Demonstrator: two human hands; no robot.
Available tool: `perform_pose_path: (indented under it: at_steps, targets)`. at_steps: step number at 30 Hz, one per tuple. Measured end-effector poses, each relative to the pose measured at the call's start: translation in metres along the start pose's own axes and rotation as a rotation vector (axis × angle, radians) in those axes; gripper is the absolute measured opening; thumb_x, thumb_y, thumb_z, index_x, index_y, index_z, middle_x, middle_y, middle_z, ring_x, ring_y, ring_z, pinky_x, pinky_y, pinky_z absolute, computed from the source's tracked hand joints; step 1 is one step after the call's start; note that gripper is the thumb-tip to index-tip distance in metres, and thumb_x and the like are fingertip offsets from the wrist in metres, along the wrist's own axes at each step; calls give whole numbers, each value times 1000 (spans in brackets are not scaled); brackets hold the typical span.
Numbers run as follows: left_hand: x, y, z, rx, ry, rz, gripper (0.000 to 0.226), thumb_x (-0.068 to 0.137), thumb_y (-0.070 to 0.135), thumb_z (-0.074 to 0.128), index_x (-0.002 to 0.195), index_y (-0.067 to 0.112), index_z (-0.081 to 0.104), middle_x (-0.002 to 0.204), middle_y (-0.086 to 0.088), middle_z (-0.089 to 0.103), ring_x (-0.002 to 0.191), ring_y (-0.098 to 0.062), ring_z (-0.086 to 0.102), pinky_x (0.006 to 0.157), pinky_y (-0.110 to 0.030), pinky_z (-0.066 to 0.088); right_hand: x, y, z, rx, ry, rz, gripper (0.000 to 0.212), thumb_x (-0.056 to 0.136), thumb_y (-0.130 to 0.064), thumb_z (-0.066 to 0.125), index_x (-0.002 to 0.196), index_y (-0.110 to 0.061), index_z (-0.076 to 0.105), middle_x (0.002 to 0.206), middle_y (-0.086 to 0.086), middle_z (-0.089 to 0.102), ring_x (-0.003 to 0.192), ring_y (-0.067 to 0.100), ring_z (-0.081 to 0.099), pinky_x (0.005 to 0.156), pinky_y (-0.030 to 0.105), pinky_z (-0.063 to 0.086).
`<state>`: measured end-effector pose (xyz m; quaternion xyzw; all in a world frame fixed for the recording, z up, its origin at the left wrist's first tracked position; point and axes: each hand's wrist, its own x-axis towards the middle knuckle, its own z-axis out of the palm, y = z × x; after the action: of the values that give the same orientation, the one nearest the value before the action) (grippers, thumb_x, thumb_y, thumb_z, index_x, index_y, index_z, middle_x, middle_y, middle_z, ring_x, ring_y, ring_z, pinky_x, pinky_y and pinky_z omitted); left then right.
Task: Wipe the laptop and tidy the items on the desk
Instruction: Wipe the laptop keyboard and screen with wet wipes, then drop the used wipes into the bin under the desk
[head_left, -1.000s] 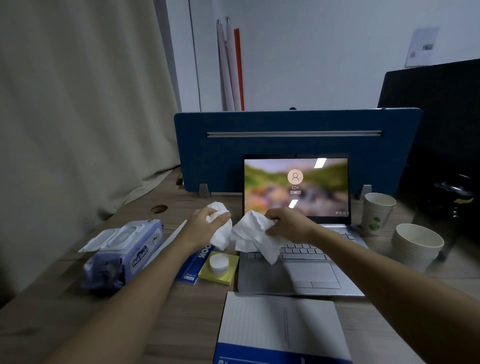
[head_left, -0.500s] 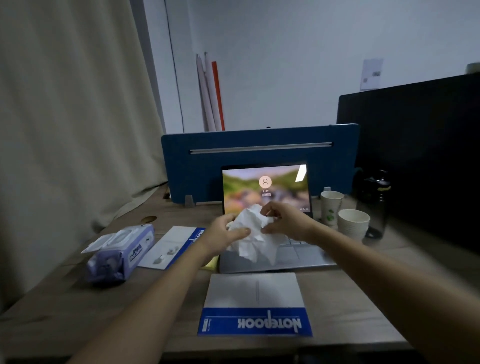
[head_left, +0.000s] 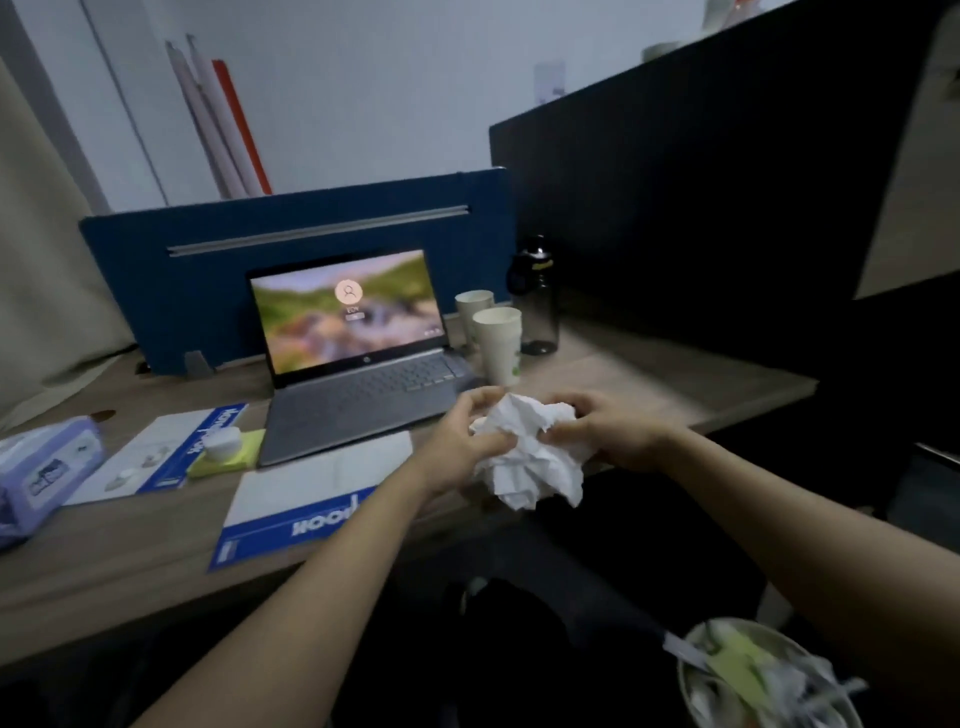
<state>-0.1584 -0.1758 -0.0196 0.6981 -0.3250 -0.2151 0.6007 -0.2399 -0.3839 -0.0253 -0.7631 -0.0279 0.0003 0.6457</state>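
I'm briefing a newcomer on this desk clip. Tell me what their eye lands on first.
First the crumpled white tissue, bunched between the left hand and right hand just off the desk's front edge. Next the open laptop with its lit screen, against the blue divider. Then the waste bin full of scraps at bottom right.

The desk (head_left: 649, 374) is matt wood-grain, the tissue (head_left: 530, 452) crumpled white paper, the laptop (head_left: 363, 400) smooth grey with glossy screen, the cups (head_left: 498, 343) matt paper.
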Motion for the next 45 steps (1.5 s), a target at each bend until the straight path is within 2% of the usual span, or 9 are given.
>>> perform_pose_path:
  at_steps: [6,10,14,17,22,28,34,41,45]
  targets:
    - [16,-17,102,117,-109,62,48,84,0,56,127,17,44,126,-9,54,99,-18,60,80,-29,54,-72,56,-57,84,109,106,40,85,-15,66,120,0,56,100,19,63,87,32,61,68,37,52]
    - [23,-31,147,283,-201,149,55,72,19,47,126,27,41,128,0,49,116,-18,46,94,-32,43,-103,80,-82,135,117,131,33,82,-12,69,112,-4,59,94,12,64,79,23,65,64,34,54]
    - [30,-79,189,316,-289,148,47,79,18,50,122,31,37,123,2,41,116,-15,40,94,-23,37,-128,123,-102,131,177,243,39,80,-13,68,114,1,55,98,16,63,86,31,62,70,38,50]
    - [34,-131,215,264,-262,61,44,87,11,59,122,30,40,125,-2,41,104,-9,48,77,-5,38,-145,167,-107,61,238,342,24,87,-11,63,110,-3,63,96,15,66,85,29,63,71,37,50]
    - [27,-214,249,123,-183,-199,45,85,17,72,119,26,45,106,11,55,85,-5,57,64,-10,46,-165,229,-110,-286,314,485,10,88,-14,69,89,-24,69,91,-5,70,81,8,66,69,18,51]
    - [24,-273,292,60,-164,-455,33,82,11,75,110,15,58,106,-6,67,99,-23,64,84,-36,52,-180,288,-106,-543,368,634,32,78,-26,79,105,-12,69,95,4,67,91,21,63,80,35,48]
    - [24,-307,317,89,-193,-529,38,83,16,71,120,17,59,101,6,61,94,-12,60,65,-12,41,-196,329,-105,-544,413,749,36,78,-24,77,111,-12,68,98,5,65,92,25,62,82,38,50]
    - [26,-320,323,-4,-279,-542,45,85,11,66,128,20,53,114,7,57,105,-7,57,79,-17,45,-212,351,-113,-519,515,819,46,82,-11,70,127,-7,60,112,15,66,93,33,65,83,48,55]
    - [19,-327,317,-31,-363,-609,55,84,21,67,135,27,47,120,9,51,110,-6,51,88,-23,44,-216,357,-111,-567,530,865,50,86,-17,67,134,-11,54,118,12,67,94,30,68,74,29,46]
